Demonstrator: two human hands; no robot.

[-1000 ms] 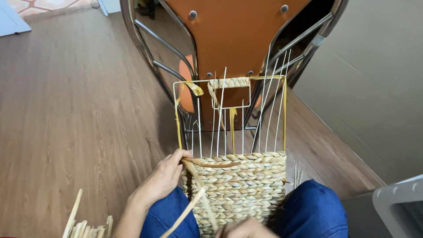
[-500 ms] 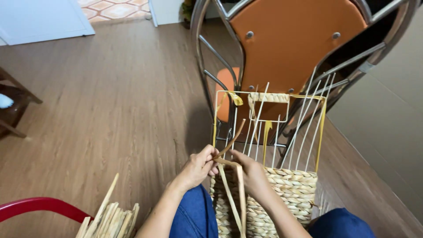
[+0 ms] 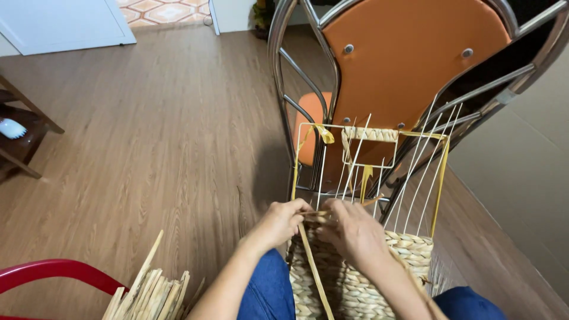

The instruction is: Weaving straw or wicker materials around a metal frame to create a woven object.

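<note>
Weaving step: left hand (image 3: 278, 224) and right hand (image 3: 354, 232), both pinched shut on straw strand (image 3: 313, 269) at basket (image 3: 355, 284) rim, 12 o'clock edge. Next pass needs threading between wire uprights (image 3: 355, 160).

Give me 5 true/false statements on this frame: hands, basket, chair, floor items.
1. Both hands meet at the top edge of the woven part of the basket. True: left hand and right hand pinch strands there.
2. The basket is woven up to the top of its frame. False: the upper wire frame is bare, only thin white spokes run up it.
3. An orange chair with metal tubing stands behind the basket. True.
4. The bundle of cut straw lies to the right of the basket. False: it lies lower left, by a red bar.
5. The floor is tiled under the basket. False: wood-look planks.
</note>
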